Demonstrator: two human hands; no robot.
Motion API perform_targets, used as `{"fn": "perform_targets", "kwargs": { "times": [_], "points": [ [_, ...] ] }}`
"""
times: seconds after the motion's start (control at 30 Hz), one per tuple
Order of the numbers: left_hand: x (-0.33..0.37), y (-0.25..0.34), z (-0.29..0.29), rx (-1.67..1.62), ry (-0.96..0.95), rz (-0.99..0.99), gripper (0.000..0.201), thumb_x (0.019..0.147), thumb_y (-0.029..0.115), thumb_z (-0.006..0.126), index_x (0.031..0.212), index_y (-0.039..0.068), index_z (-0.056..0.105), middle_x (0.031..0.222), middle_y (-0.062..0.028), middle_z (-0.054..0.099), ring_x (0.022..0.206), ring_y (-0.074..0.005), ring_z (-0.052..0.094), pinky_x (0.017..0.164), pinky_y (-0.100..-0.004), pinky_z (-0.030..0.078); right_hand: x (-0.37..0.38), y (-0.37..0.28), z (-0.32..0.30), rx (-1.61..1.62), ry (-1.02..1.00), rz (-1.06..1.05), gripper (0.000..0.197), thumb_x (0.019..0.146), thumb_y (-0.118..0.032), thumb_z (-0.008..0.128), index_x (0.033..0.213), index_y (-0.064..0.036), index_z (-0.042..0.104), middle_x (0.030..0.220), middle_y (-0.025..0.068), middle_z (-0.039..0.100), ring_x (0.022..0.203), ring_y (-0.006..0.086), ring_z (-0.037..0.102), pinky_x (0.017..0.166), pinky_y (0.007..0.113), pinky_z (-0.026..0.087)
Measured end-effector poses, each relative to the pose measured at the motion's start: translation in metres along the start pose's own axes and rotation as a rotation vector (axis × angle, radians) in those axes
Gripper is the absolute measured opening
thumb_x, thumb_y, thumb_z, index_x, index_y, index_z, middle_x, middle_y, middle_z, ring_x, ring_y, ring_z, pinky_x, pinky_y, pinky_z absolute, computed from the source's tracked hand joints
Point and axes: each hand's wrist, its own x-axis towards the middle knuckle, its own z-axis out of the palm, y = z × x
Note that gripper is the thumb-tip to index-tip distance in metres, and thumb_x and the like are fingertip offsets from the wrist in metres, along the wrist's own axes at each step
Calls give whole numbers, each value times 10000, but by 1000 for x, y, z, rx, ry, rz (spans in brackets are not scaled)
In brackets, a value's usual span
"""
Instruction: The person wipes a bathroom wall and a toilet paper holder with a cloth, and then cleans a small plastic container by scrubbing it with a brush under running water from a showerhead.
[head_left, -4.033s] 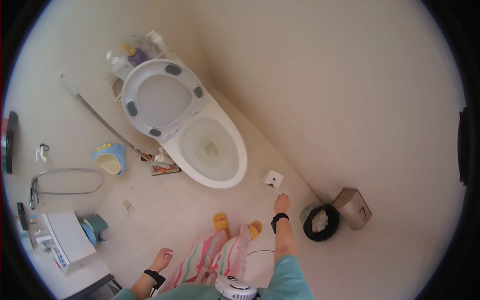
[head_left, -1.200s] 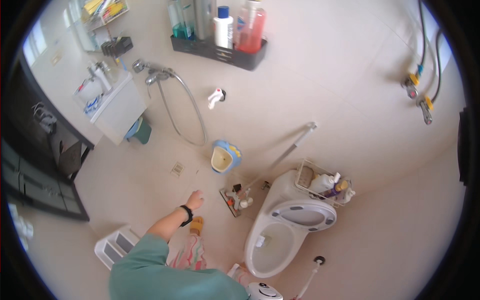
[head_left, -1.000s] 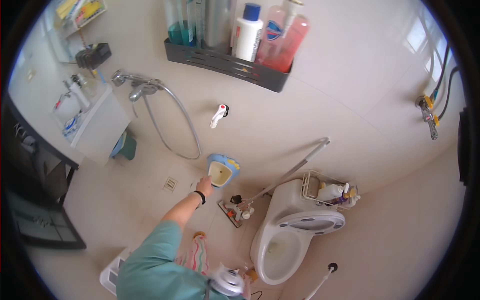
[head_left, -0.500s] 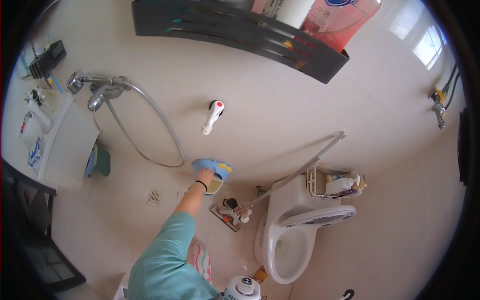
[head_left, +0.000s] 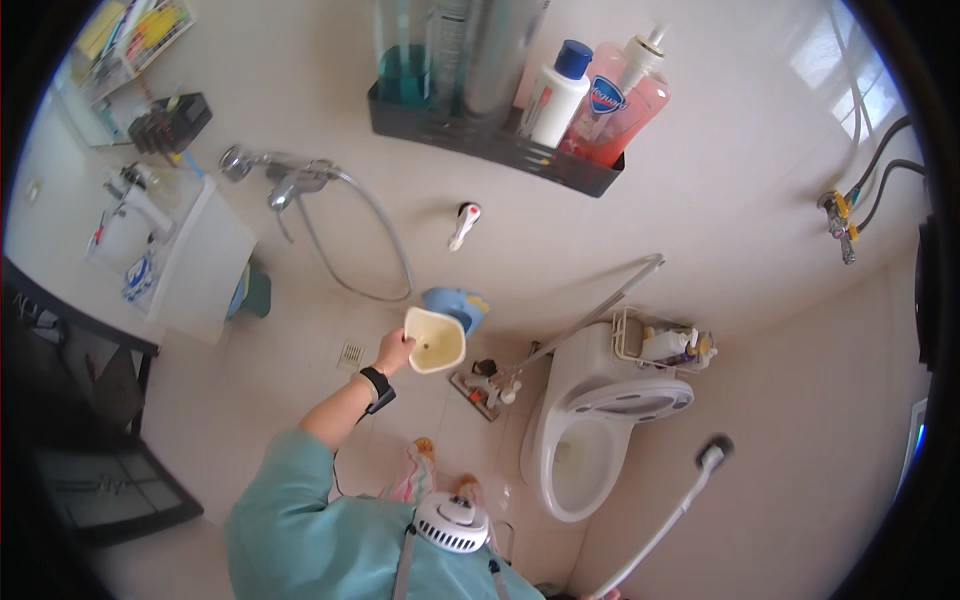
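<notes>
My left hand (head_left: 396, 352) is closed on the rim of a cream-coloured, rounded-square plastic pot (head_left: 432, 345), tilted so its inside shows a small dark spot. Behind it, low by the wall, is a blue moulded piece (head_left: 462, 303) with yellow parts, partly hidden by the pot. Only a sliver of my right hand (head_left: 612, 594) shows at the lower edge, at the end of the white handle of a long brush (head_left: 660, 520). The dark brush head points up, to the right of the toilet (head_left: 580, 470).
A flat mop (head_left: 478, 392) leans by the toilet, its pole against the wall. A white wire basket of bottles (head_left: 650, 345) sits on the cistern. The shower hose (head_left: 385, 225) hangs left of a dark shelf (head_left: 480, 150) with bottles. A washbasin (head_left: 120, 230) stands far left.
My left hand has drawn the cream pot out of the blue piece, back toward me. The long brush has come into view at lower right. My view has shifted.
</notes>
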Motion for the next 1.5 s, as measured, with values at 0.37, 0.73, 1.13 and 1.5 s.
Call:
{"fn": "perform_targets", "kwargs": {
  "times": [0.37,0.73,1.13,1.5],
  "points": [
    [-68,33,-32,-624,89,-151,510,738,36,511,1214,74,332,1111,-99,496,977,-226,559,750,-396,513,93,-116,128,-249,-653,-786,273,714,-67,547,982,-44,503,645,180,552,585,359,556,520,405,424],
    [-31,61,-87,-585,-166,-105,466,790,58,377,1244,120,293,1108,-138,497,872,-255,605,593,-385,559,41,-282,259,-359,-631,-1271,217,789,-229,585,914,-75,495,670,165,558,652,353,556,556,421,437],
    [4,102,-128,-408,-235,-12,496,830,86,368,1296,152,212,1197,-135,448,969,-292,574,596,-406,567,84,-319,363,-609,-552,-1260,228,832,-286,522,912,-82,461,666,157,577,646,363,555,580,453,425],
    [5,108,-122,-357,-247,-10,571,798,59,357,1333,149,180,1232,-114,424,980,-251,569,587,-377,564,95,-328,444,-392,-428,-1186,196,760,-220,580,883,-104,482,664,144,584,661,356,570,590,454,441]
  ]
}}
